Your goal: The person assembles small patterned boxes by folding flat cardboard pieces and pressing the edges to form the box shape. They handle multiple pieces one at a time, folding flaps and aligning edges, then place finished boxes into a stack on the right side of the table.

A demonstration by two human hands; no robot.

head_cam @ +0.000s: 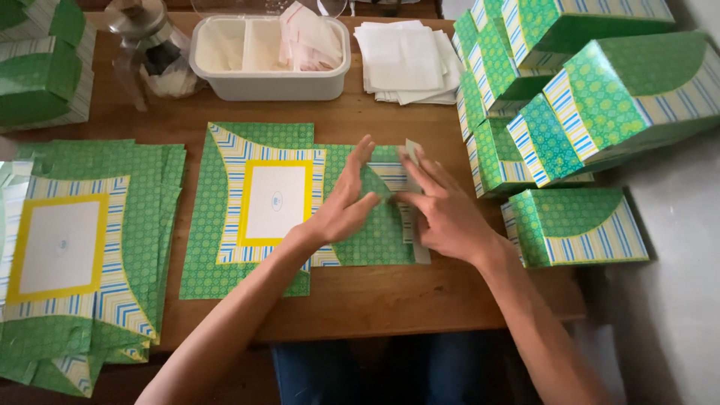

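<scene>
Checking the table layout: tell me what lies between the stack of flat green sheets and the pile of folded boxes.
In the head view, the flat box blank lies there, both hands pressing its right flap.

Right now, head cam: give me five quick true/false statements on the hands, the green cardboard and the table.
1. Both hands press on the flat green box blank in the middle of the table. True; left hand, right hand.
2. The stack of unfolded blanks lies on the person's right. False: it lies on the left.
3. Folded green boxes are piled at the right. True.
4. The white tub is red. False: it is white.
5. White sheets lie beside the tub. True.
</scene>
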